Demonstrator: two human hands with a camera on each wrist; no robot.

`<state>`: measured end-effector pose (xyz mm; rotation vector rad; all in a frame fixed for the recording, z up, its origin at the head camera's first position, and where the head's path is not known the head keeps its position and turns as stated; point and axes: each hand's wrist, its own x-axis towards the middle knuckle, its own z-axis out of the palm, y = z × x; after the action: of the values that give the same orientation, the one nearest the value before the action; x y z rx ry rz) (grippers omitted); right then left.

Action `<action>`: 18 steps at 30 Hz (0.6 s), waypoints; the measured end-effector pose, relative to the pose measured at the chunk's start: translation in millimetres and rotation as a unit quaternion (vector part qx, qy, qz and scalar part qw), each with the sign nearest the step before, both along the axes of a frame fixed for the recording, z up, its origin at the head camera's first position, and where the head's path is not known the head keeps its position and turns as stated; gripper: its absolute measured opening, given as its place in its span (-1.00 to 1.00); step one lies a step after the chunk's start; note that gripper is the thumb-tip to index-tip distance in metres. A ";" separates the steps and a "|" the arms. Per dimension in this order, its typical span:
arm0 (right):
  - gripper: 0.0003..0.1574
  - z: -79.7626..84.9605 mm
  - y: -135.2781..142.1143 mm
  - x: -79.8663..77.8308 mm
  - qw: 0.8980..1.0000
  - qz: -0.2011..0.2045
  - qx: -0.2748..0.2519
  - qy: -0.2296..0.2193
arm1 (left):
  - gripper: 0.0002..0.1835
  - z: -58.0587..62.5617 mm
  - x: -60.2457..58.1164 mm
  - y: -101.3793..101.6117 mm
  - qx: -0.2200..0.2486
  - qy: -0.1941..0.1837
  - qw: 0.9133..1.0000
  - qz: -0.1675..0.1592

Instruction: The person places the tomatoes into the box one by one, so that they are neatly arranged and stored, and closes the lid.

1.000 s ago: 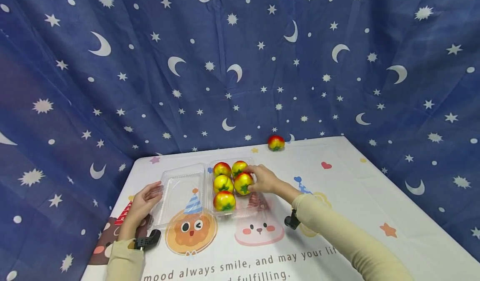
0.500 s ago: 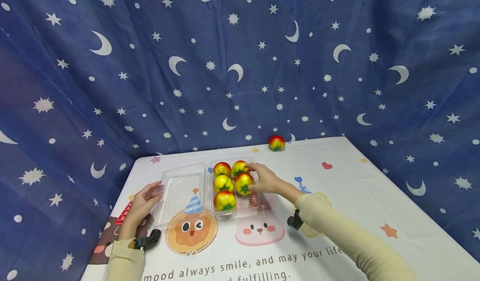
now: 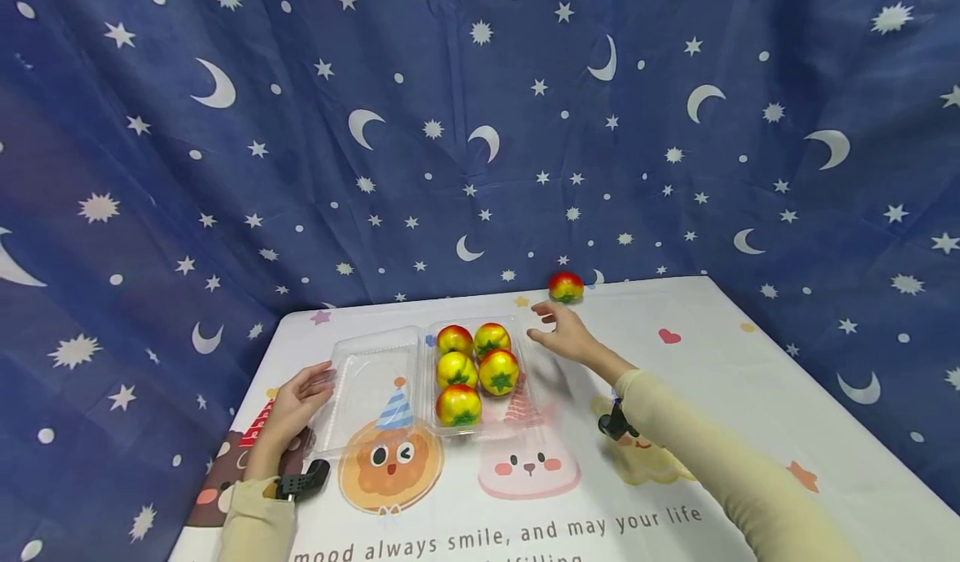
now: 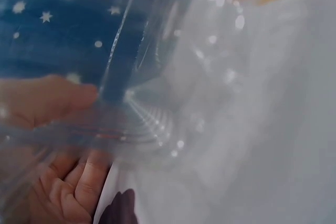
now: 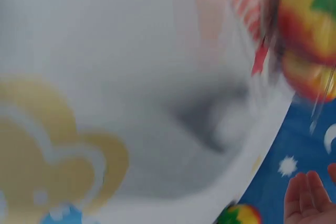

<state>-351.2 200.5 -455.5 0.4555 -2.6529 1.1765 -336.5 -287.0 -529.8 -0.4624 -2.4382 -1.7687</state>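
Note:
An unfolded clear plastic clamshell box lies on the table. In the head view its base [image 3: 534, 418] holds several shiny red-and-yellow persimmon-like fruits [image 3: 498, 372] with green leafy tops, and its lid [image 3: 367, 383] lies to the left. My left hand [image 3: 300, 399] grips the lid's outer left edge; the left wrist view shows the thumb and fingers on either side of the plastic [image 4: 152, 124]. My right hand [image 3: 572, 337] is just right of the base, fingers spread and holding nothing. Beyond it, a single fruit [image 3: 566, 287] sits at the table's back edge.
A white cloth with cartoon prints covers the table [image 3: 675, 378]. Behind it hangs a dark blue curtain [image 3: 420, 245] with moons and stars, close to the back edge. The base has bare room at its front right corner.
My right hand has let go of the fruit in the base's right column and moved right and back, toward the single fruit. The left hand stays at the lid. The head view has shifted slightly.

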 end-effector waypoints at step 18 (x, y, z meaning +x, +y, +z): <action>-0.32 -4.5 41.6 -77.4 0.968 -0.214 0.119 -0.055 | -0.46 -0.9 -1.0 1.2 -0.003 -0.003 1.000 0.005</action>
<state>-428.6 242.0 -460.0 -0.1551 -2.7989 0.7785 -337.5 -285.9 -530.7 -0.4453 -2.4468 -1.7616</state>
